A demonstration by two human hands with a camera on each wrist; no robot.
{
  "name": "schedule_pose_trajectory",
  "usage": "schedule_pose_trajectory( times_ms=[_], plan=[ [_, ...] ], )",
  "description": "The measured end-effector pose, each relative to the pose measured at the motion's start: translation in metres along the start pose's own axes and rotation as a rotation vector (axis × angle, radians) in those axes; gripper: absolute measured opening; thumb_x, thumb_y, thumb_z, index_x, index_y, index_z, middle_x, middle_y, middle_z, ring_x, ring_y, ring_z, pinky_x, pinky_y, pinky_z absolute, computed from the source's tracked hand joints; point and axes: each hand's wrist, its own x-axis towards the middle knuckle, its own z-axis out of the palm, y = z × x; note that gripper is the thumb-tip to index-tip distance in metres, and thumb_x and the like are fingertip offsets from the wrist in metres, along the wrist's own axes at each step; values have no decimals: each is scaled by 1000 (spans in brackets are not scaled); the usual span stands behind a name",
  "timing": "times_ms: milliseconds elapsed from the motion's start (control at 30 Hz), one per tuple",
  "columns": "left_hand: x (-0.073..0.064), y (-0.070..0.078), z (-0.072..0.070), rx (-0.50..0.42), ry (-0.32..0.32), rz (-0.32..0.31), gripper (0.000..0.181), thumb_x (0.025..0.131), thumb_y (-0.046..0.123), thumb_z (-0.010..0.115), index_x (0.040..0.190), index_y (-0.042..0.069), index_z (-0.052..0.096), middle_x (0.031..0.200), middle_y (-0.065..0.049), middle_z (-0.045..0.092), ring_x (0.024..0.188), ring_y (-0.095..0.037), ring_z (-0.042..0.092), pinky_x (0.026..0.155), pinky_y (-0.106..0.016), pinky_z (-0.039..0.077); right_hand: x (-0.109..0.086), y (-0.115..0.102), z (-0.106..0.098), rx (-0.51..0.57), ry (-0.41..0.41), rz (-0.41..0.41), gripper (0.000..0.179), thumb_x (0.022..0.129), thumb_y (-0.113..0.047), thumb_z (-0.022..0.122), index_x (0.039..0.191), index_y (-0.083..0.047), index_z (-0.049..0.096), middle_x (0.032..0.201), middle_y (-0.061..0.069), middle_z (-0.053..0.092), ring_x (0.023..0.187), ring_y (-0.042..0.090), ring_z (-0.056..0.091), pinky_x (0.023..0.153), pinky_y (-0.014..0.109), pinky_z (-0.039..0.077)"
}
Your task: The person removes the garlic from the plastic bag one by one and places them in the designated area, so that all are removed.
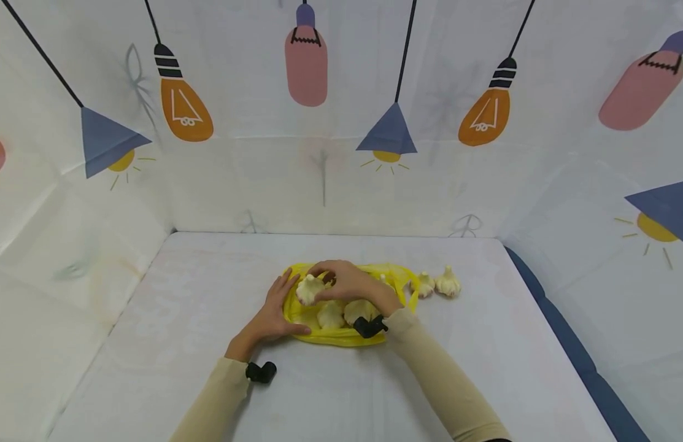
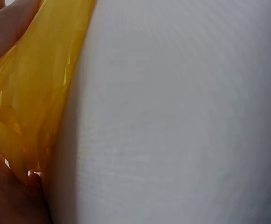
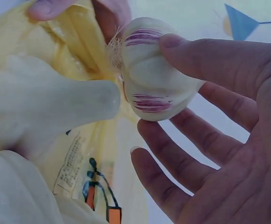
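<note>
A yellow plastic bag lies mid-table with its mouth spread. Several garlic bulbs are inside it. My left hand holds the bag's left edge, its thumb and fingers spread apart along the rim. Over the bag, my right hand pinches one garlic bulb between thumb and fingers; this bulb shows purple streaks and a tuft of roots. The bag's stretched side appears between left fingers and thumb in the left wrist view. Printed figures mark the bag in the right wrist view.
Right of the bag, two garlic bulbs sit on the white tabletop. A lamp-patterned sheet hangs behind and along the sides. Dark blue material runs down the table's right edge.
</note>
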Motion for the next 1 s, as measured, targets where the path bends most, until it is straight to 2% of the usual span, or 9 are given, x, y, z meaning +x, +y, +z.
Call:
schedule_pose_trajectory(
  times_ms=[167,500,767,1000],
  plan=[
    [0,1,1,-1,7,2,123,71,48,92,166,16,21,175,-12,3,158,-47,-1,119,-76,11,-8,1,-4,31,53,-24,57,90,-32,81,141,-14,62,140,6,64,119,27,67,100,39,57],
    [2,2,-1,17,-3,-12,121,72,48,91,165,13,23,175,-11,2,158,-46,-1,121,-74,9,-27,6,-16,92,185,-47,51,93,-26,76,142,-16,61,140,7,62,119,26,66,96,34,59],
    [2,0,0,33,-3,-16,122,70,50,90,165,14,22,175,-9,2,159,-45,-2,122,-73,8,-40,11,-25,92,266,-10,54,95,-31,74,145,-16,58,143,8,60,119,26,64,99,43,56],
    [1,0,0,24,3,13,121,70,49,91,165,15,24,175,-10,3,158,-47,-2,120,-76,9,-53,21,-30,123,325,14,55,96,-29,74,147,-15,56,146,8,58,122,29,62,102,47,54]
  ],
)
